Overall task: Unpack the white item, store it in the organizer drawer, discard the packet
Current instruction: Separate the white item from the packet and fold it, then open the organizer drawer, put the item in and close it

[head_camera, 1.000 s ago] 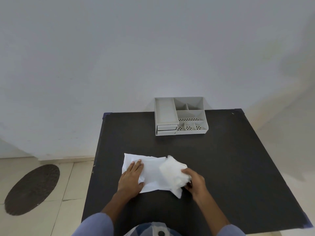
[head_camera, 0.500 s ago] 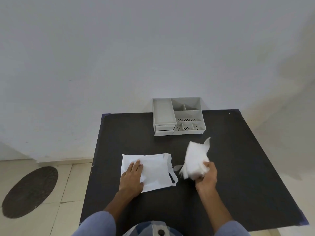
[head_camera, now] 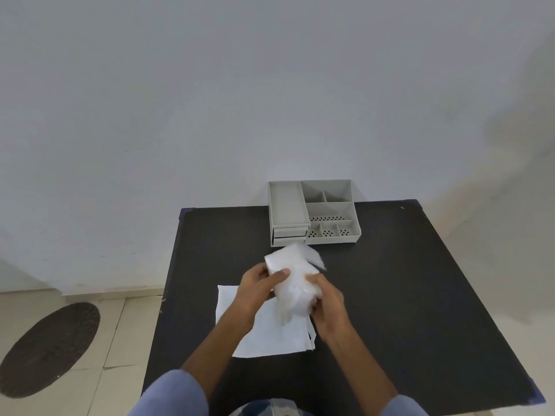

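Both hands hold the white item, a soft folded bundle, above the table's middle. My left hand grips its left side with the thumb on top. My right hand grips its lower right side. The flat white packet lies on the black table under my hands, partly hidden by them. The grey organizer stands at the table's far edge against the wall, with two small drawers at its front left, both pushed in.
A white wall rises right behind the organizer. The table's left edge drops to a tiled floor with a dark oval mat. Bare black tabletop stretches to the right of my hands.
My left hand has lifted off the packet and joined the right hand on the white item. The item has moved left, over the packet, and is now held higher by both hands.
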